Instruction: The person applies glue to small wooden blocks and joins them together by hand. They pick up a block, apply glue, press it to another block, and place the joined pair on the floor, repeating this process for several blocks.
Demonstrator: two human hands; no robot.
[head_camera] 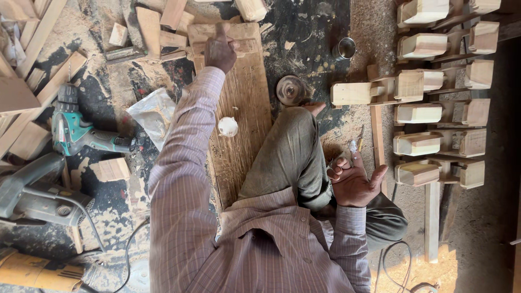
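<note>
Your left hand (220, 51) is stretched out to the far end of the long wooden board (241, 108) that runs away from your lap, fingers curled down onto a small wood block (239, 46) lying across that far end; from behind the knuckles you cannot tell whether they pinch it or only press on it. Your right hand (355, 182) rests palm up by your right knee, fingers loosely curled and spread, holding nothing that can be made out; the tip of a thin pencil-like tool (355, 144) sits just beyond it. A small white disc (228, 126) lies loose on the board's left edge, near your forearm, and could be swept off into the sawdust by your sleeve. The round wooden wheel (290, 89) sits on the floor just off the board's right edge, by your knee, where a shift of the leg may knock it. The teal cordless drill (81, 133) lies well to the left, and the cord near your left side could snag an elbow.
</note>
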